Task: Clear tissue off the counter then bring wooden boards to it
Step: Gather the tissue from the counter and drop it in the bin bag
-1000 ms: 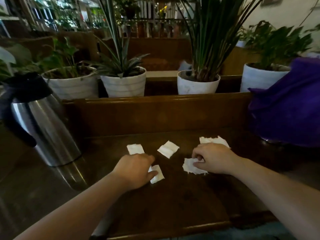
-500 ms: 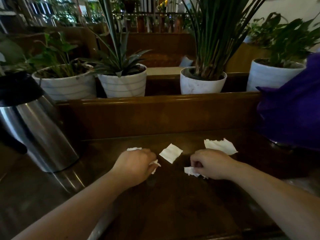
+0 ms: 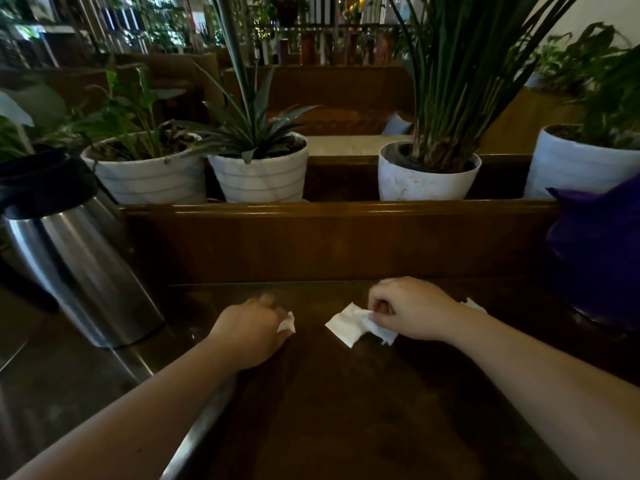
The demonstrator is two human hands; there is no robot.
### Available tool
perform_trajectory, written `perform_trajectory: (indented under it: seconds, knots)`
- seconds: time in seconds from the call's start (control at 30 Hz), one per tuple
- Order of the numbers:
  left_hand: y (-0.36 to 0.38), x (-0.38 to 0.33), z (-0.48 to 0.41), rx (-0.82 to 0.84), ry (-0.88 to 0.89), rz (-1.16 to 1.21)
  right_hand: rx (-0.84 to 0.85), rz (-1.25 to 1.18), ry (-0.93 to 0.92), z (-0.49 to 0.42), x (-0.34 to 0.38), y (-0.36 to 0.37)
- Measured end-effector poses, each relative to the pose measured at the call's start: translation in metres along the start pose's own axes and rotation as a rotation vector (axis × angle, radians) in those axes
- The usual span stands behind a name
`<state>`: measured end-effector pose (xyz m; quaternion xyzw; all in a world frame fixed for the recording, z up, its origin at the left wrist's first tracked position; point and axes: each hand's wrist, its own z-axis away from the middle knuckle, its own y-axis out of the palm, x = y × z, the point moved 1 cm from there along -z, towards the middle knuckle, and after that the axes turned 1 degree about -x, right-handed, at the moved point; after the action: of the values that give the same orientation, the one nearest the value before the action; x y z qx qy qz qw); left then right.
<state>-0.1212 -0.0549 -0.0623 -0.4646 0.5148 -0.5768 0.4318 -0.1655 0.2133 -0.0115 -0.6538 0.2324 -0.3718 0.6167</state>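
Observation:
On the dark wooden counter (image 3: 346,410) my left hand (image 3: 251,329) is closed around white tissue scraps; one scrap (image 3: 287,322) sticks out past its fingers. My right hand (image 3: 412,311) holds a crumpled tissue piece (image 3: 382,332) and its fingertips pinch the edge of a flat square tissue (image 3: 344,323) lying between the hands. Another tissue piece (image 3: 474,304) peeks out behind my right wrist on the counter. No wooden boards are in view.
A steel thermos jug (image 3: 76,258) with a black lid stands at the left. A purple bag (image 3: 595,251) sits at the right. A raised wooden ledge (image 3: 329,237) backs the counter, with several white plant pots (image 3: 259,174) behind it.
Both hands have gathered tissue pieces and moved toward the back. The left hand picked up the two left scraps. The right hand took its piece and reached the middle square.

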Motion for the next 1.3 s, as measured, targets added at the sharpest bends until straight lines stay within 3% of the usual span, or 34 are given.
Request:
perform_trajectory:
  seconds: [0.17,0.37,0.67,0.97,1.1,1.3]
  knots:
    - [-0.005,-0.008,0.013,-0.081,0.066,-0.011,0.010,-0.007,-0.011,-0.026,0.011,0.007]
    - [-0.025,-0.016,0.030,-0.215,0.122,0.034,0.145,0.061,0.036,-0.040,0.020,0.028]
    - [-0.035,-0.028,0.022,-0.279,0.265,0.134,0.035,0.014,0.096,-0.016,0.021,0.038]
    - [-0.032,-0.077,-0.007,-0.263,0.425,0.241,-0.044,-0.025,0.367,0.046,-0.051,0.007]
    - [-0.041,-0.096,-0.012,-0.248,0.412,0.280,-0.080,0.031,0.418,0.058,-0.092,-0.004]
    - [-0.051,-0.118,-0.022,-0.225,0.343,0.245,0.012,0.039,0.420,0.055,-0.115,0.007]
